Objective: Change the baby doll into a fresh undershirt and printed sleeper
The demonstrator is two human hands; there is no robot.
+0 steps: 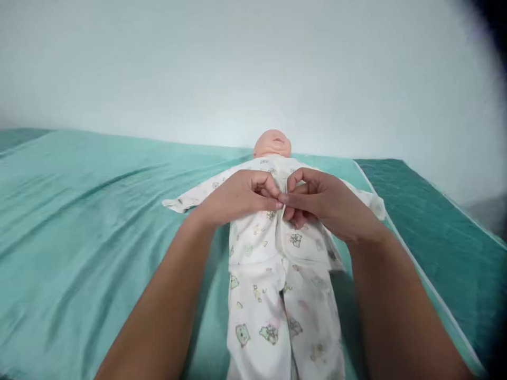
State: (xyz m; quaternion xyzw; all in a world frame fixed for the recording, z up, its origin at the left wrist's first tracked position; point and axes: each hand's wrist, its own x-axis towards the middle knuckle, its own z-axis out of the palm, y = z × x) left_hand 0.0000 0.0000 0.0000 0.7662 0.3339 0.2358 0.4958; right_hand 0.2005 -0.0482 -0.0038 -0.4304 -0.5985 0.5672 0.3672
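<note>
A baby doll (272,142) lies on its back on a teal sheet (79,221), head away from me. It wears a white sleepsuit (273,295) printed with small green bears. My left hand (237,196) and my right hand (320,203) meet over the doll's chest. Both pinch the front edges of the sleepsuit together at the middle seam, fingertips touching. The doll's left sleeve (186,200) lies spread out flat; the other sleeve is partly hidden behind my right hand.
The teal sheet covers a wide bed or mat with wrinkles on the left. A darker green surface (428,221) runs along the right, past a white edge strip (412,258). A pale wall (237,68) stands behind.
</note>
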